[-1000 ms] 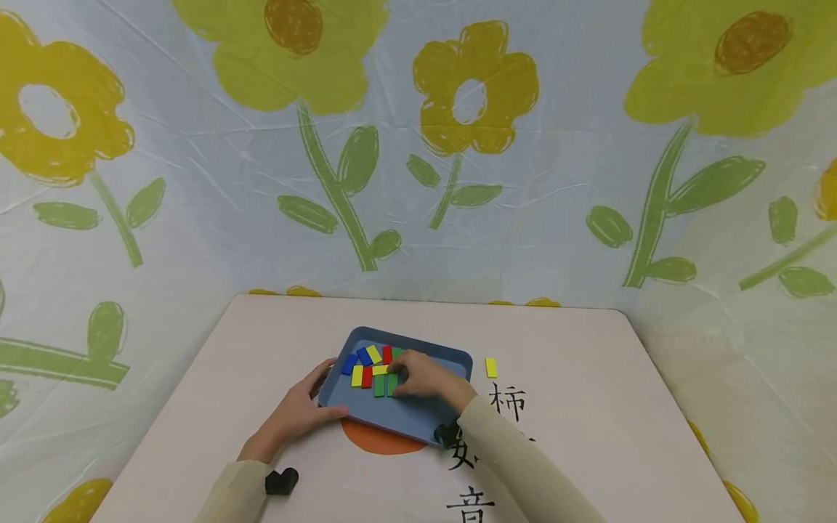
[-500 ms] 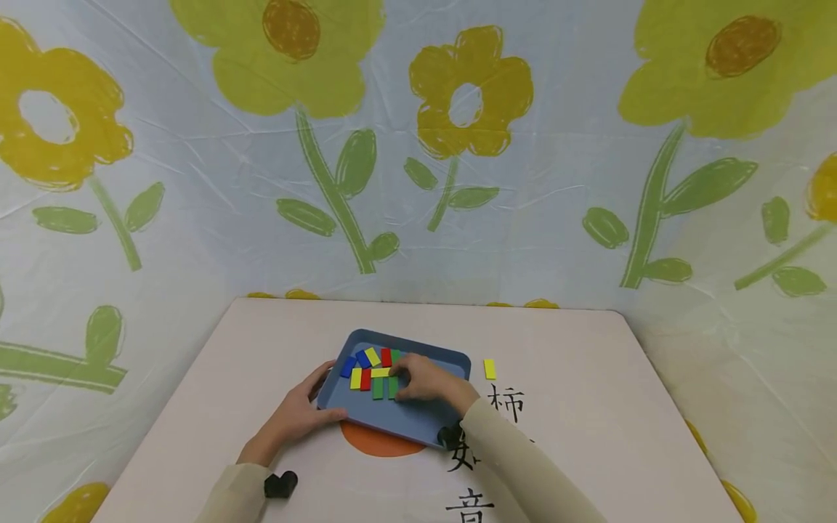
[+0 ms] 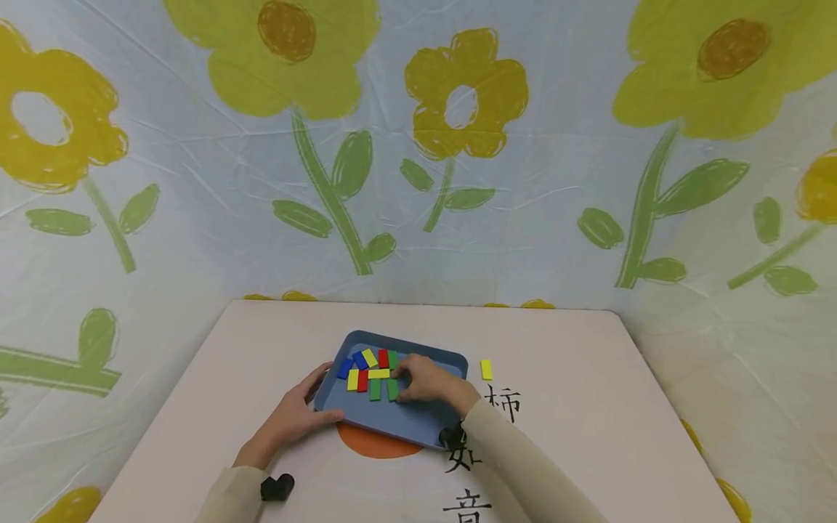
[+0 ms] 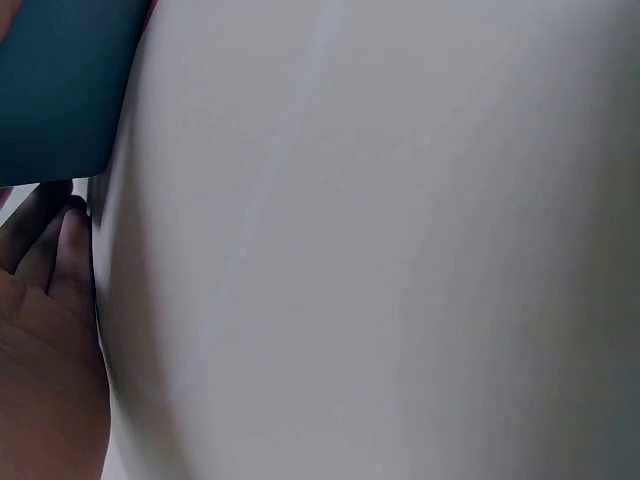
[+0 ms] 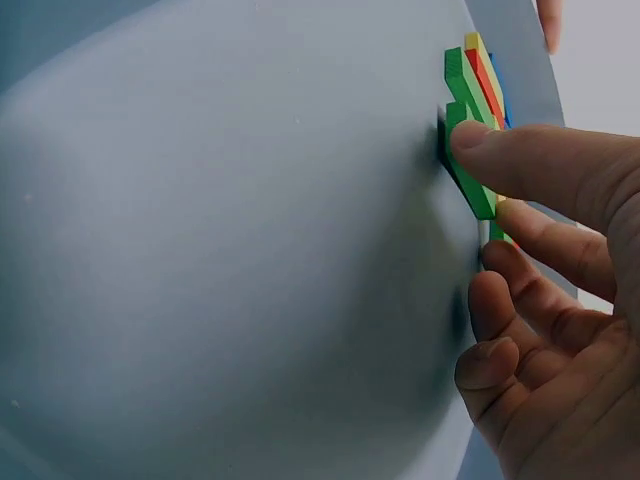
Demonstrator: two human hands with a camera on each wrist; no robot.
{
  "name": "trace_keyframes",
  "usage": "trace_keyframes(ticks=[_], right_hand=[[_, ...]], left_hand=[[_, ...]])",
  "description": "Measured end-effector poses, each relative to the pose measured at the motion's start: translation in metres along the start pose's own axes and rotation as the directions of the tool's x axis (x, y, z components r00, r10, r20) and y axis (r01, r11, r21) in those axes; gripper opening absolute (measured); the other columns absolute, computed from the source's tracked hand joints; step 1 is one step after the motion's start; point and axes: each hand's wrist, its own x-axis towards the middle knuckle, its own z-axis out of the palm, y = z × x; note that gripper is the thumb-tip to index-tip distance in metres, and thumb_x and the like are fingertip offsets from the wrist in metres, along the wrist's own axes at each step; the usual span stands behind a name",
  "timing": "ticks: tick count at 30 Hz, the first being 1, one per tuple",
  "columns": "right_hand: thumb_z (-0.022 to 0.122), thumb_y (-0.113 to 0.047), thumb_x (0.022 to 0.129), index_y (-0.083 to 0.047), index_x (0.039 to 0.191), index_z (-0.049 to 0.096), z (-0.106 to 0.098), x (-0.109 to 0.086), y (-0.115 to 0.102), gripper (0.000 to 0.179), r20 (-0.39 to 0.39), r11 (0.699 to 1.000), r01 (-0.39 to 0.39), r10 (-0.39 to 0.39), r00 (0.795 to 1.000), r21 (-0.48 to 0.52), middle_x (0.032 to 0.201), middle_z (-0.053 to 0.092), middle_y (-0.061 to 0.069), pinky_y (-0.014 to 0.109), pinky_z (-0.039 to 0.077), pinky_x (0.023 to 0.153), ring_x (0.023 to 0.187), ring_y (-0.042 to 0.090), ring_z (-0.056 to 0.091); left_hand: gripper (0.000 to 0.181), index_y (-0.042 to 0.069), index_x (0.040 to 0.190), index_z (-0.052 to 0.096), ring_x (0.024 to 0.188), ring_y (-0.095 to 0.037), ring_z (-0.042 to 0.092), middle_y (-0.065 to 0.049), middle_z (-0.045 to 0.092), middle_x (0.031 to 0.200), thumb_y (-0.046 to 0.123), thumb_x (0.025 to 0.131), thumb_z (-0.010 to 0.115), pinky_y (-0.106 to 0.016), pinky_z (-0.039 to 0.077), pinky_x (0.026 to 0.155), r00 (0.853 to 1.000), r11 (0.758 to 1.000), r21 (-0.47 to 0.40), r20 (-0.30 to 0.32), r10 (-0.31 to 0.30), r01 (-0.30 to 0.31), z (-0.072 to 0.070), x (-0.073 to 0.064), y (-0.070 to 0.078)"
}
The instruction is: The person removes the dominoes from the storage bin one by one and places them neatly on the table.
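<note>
My left hand (image 3: 289,420) grips the left corner of a blue tray (image 3: 418,423), its thumb along the near rim. In the left wrist view its fingertips (image 4: 72,235) reach under the tray's corner. Inside the tray, my right hand (image 3: 428,379) pinches a green block (image 5: 472,188) between thumb and index finger, the other fingers loosely bent. Another green block (image 3: 375,390) stands just left of it, a small gap between. A yellow block (image 3: 378,374) lies crosswise above the two. Red (image 3: 362,380), yellow and blue blocks (image 3: 345,369) lie farther left.
A single yellow block (image 3: 487,370) lies on the table (image 3: 556,378) right of the tray. Black characters (image 3: 466,501) and an orange round print (image 3: 375,442) mark the tabletop. A flower-printed cloth (image 3: 510,240) hangs around the table.
The pinched green block has slid slightly right, widening the gap to the green block beside it. My left hand keeps its grip on the tray. The head view has shifted slightly.
</note>
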Motion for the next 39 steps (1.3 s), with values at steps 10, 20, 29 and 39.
trace_keyframes(ticks=[10, 20, 29, 39], right_hand=[[0.085, -0.025, 0.086, -0.008, 0.128, 0.071, 0.001, 0.002, -0.005, 0.048, 0.03, 0.999, 0.002, -0.001, 1.0, -0.032, 0.124, 0.068, 0.005, 0.034, 0.053, 0.104, 0.105, 0.015, 0.058], [0.084, -0.024, 0.086, -0.01, 0.125, 0.073, -0.01, -0.007, -0.002, 0.043, 0.023, 1.0, -0.004, 0.004, 1.0, -0.008, 0.126, 0.068, 0.004, 0.035, 0.055, 0.1, 0.11, 0.016, 0.059], [0.081, -0.017, 0.087, -0.007, 0.126, 0.072, -0.046, -0.02, 0.005, 0.042, -0.11, 0.999, 0.035, -0.032, 0.993, 0.023, 0.128, 0.061, 0.012, 0.034, 0.053, 0.081, 0.095, 0.017, 0.057], [0.078, -0.017, 0.089, -0.005, 0.131, 0.069, -0.08, -0.04, 0.029, 0.045, -0.187, 0.997, -0.005, 0.021, 0.982, 0.081, 0.129, 0.063, 0.012, 0.034, 0.052, 0.074, 0.097, 0.023, 0.059]], left_hand=[[0.103, 0.031, 0.162, 0.03, 0.147, -0.042, 0.042, -0.017, 0.041, 0.163, 0.055, 0.079, 0.084, -0.064, 0.037, 0.117, 1.0, 1.0, 0.002, 0.005, 0.003, -0.003, -0.001, 0.0, 0.001], [0.103, 0.032, 0.162, 0.029, 0.148, -0.042, 0.041, -0.016, 0.04, 0.163, 0.056, 0.078, 0.084, -0.064, 0.036, 0.117, 1.0, 1.0, 0.01, 0.001, -0.008, 0.008, 0.0, -0.001, 0.001], [0.104, 0.033, 0.162, 0.029, 0.148, -0.041, 0.04, -0.015, 0.039, 0.164, 0.059, 0.078, 0.083, -0.063, 0.038, 0.116, 1.0, 1.0, 0.018, -0.001, -0.007, 0.007, 0.001, 0.001, 0.0], [0.105, 0.031, 0.163, 0.028, 0.149, -0.043, 0.039, -0.017, 0.038, 0.164, 0.058, 0.078, 0.084, -0.063, 0.037, 0.117, 1.0, 1.0, 0.017, 0.0, -0.014, 0.014, 0.0, -0.001, 0.002]])
